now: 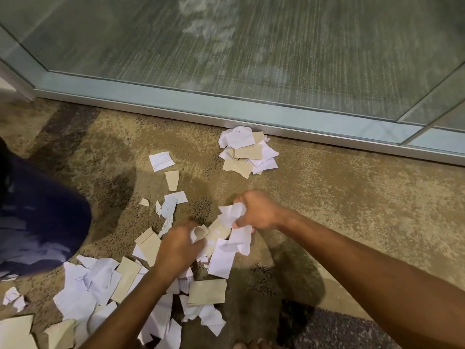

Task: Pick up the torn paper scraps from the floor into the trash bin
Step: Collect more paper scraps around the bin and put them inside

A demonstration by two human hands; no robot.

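Observation:
Torn white and tan paper scraps lie scattered on the brown carpet point(352, 197). One small pile of scraps point(247, 153) sits against the metal door frame, and a larger spread of scraps point(100, 285) covers the lower left. My right hand point(259, 212) grips a bunch of white scraps point(232, 214) just above the floor. Just left of it, my left hand point(178, 245) curls its fingers round tan and white scraps point(201, 233) in the middle of the heap. No trash bin is in view.
A dark blue bag-like object point(37, 217) lies at the left edge. A glass wall with a metal bottom rail point(226, 114) runs across the back. A darker carpet patch point(327, 328) is at lower right. Bare toes point(251, 345) show at the bottom edge.

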